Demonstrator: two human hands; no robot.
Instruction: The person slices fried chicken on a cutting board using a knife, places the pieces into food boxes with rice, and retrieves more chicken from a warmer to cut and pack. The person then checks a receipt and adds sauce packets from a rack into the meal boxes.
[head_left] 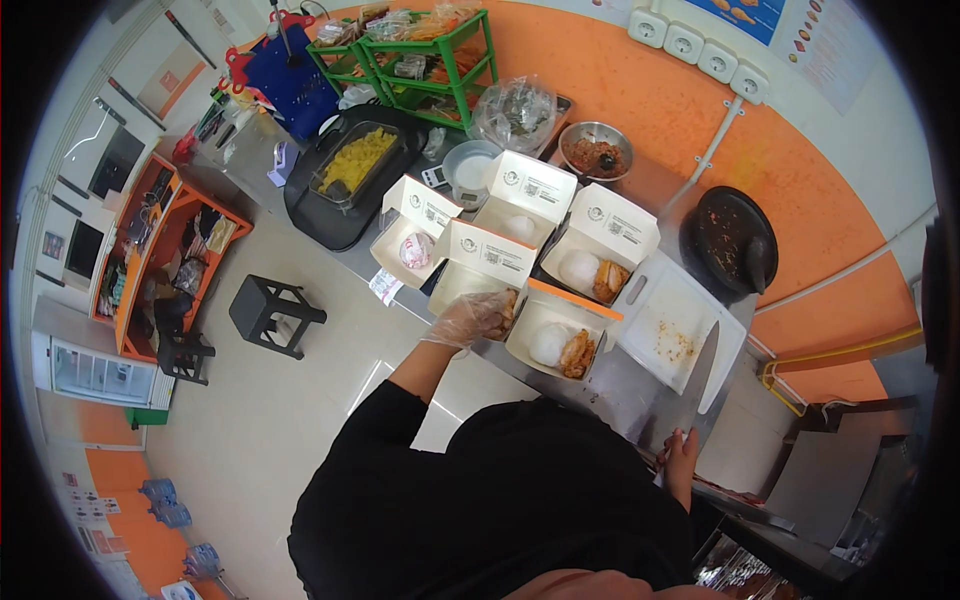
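My left hand [470, 319], in a clear plastic glove, is inside the front-left open paper box [487, 247], its fingers closed on a piece of fried chicken [509, 310]. Beside it, the front-right box [572, 297] contains a white rice mound [549, 344] and fried chicken [577, 354]. Another box [616, 222] behind that one also has rice and chicken. Rice shows in the back-middle box [535, 185], and a round wrapped packet [417, 250] in the back-left one. At the table's right edge my right hand [681, 462] grips a knife [705, 365], blade pointing away over the cutting board.
Crumbs dot the white cutting board [662, 305]. Beyond it stands a black stone mortar [715, 225] with a pestle. Farther back are a steel bowl of red relish [596, 150], a kitchen scale [468, 198], a tray of yellow food [357, 163] and a green rack [450, 65]. A black stool [272, 305] stands left.
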